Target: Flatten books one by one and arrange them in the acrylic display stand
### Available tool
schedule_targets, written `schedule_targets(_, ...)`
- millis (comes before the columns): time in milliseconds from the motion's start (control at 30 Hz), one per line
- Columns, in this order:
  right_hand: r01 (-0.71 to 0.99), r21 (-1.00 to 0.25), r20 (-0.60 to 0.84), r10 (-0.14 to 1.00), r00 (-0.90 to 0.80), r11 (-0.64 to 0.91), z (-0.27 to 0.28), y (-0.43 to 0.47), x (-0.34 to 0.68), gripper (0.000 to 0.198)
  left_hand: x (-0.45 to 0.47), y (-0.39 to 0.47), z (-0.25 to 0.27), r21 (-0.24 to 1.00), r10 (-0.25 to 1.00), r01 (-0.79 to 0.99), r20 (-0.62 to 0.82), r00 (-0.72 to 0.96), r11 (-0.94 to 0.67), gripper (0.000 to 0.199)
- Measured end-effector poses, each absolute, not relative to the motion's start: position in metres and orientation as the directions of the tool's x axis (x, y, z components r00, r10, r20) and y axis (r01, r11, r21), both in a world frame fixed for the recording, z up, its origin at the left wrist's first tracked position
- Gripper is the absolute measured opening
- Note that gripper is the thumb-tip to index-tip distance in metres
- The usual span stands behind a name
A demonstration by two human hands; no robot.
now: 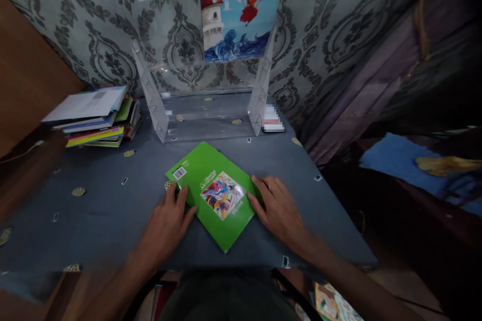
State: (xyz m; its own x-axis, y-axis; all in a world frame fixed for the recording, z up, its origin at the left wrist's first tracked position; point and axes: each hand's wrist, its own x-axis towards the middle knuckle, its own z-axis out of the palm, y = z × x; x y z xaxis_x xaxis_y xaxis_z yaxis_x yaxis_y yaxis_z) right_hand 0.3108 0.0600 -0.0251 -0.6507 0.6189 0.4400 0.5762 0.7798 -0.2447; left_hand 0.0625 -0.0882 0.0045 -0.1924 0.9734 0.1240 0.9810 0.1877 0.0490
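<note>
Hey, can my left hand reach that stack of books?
Probably yes: only tablecloth shows between your left hand and the stack of books, though another person's blurred arm is by the stack.

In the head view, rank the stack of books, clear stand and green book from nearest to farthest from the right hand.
1. Green book, touching the right hand, on its left.
2. Clear stand, beyond the green book.
3. Stack of books, far left.

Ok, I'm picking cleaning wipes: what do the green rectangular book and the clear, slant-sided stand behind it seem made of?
The green rectangular book: probably card, glossy, with a pale sheen on its printed picture. The clear, slant-sided stand: likely smooth, shiny acrylic, possibly glass; the grey patterned wallpaper shows through it.
</note>
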Motion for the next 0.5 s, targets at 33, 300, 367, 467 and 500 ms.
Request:
schedule_targets(33, 0.574, -0.252, 0.446, 0.620, -0.646, 0.779, -0.025, 0.048, 0.320, 0.037, 0.061, -0.081, 0.002, 0.087, 0.977, 0.983, 0.128, -0.172, 0.162, 0.047)
schedule_targets(300, 0.535, -0.362, 0.441, 0.646, -0.623, 0.763, -0.023, -0.005, 0.350, 0.024, 0.060, -0.035, -0.004, 0.194, 0.990, 0.981, 0.134, -0.038, 0.011, 0.051)
schedule_targets(367, 0.530, -0.364, 0.443, 0.643, -0.625, 0.765, -0.023, -0.002, 0.350, 0.023, 0.061, -0.032, -0.002, 0.159, 0.990, 0.987, 0.135, -0.027, 0.006, 0.049)
schedule_targets(467, 0.519, -0.352, 0.458, 0.627, -0.630, 0.779, -0.022, 0.009, 0.351, 0.021, 0.061, -0.029, 0.003, 0.084, 0.990, 0.996, 0.140, -0.001, -0.011, 0.046)
schedule_targets(500, 0.523, -0.347, 0.462, 0.627, -0.627, 0.779, -0.021, 0.014, 0.351, 0.021, 0.060, -0.027, 0.005, 0.058, 0.990, 0.998, 0.143, 0.004, -0.013, 0.044)
